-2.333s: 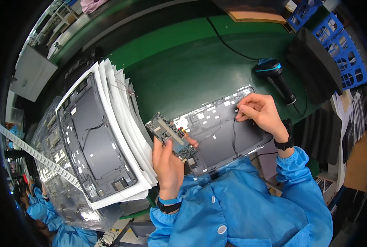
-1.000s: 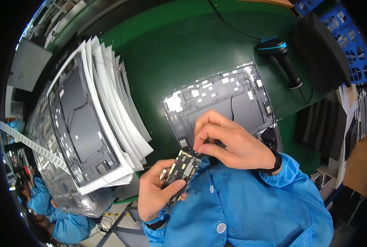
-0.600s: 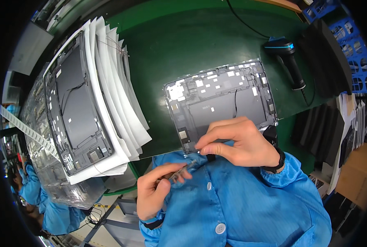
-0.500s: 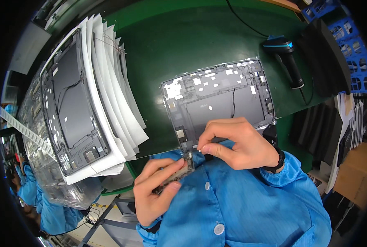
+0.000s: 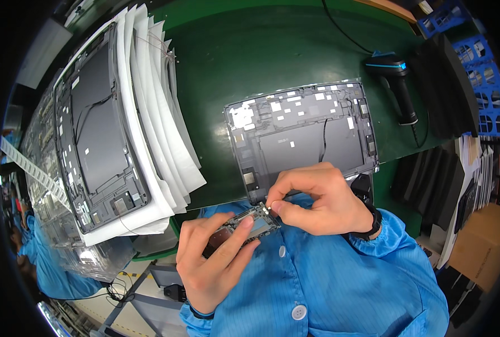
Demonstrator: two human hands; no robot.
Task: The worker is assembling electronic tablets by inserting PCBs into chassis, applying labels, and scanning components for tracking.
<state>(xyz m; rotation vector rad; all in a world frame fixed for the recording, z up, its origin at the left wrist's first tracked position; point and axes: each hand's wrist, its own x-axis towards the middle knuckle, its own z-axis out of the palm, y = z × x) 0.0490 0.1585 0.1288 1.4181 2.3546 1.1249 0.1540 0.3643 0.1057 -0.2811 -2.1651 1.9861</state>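
Note:
My left hand grips a small circuit board in front of my blue smock, its fingers lying across the component side. At the board's upper right corner is my right hand, thumb and forefinger pinched together. A tiny pale bit shows by those fingertips; I cannot make out what it is, or whether it is part of the board. Just beyond both hands, a dark tablet-like housing lies on the green table, dotted with white stickers and crossed by a black cable. My right hand hides part of its near edge.
To the left, another dark housing rests on a stack of white sheets. Clear plastic trays stand further left. A black handheld scanner lies back right, near black foam, blue crates and a cardboard box.
The circuit board has tilted so its face shows more and has come slightly to the right. My right fingertips, earlier just off it with a tiny white bit, are now at its corner.

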